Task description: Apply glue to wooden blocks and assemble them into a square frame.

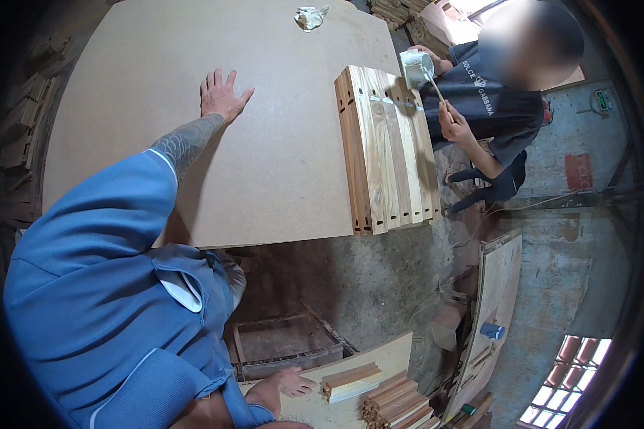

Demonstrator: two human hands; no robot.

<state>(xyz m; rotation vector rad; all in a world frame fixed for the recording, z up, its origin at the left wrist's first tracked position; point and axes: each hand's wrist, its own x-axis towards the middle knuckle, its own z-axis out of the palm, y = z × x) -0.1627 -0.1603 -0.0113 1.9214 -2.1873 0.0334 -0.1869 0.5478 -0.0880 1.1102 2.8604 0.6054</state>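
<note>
Bare hands well apart: left hand (223,99), fingers spread, lies on the broad panel (279,164); right hand (294,383), loosely extended, rests at the lower board (397,349) near wood strips (352,382). Slotted slats (390,157) line the panel's right side.

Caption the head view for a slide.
Left hand spread on a large board bearing slotted wooden slats; a co-worker holds pot and stick.

- White lettering (469,71) with small emblem (479,82), co-worker's dark T-shirt (511,118)
- Faint lettering (578,171), red patch (572,183) on wall (551,247)
- Green-lit display (603,100), too small to read
</note>
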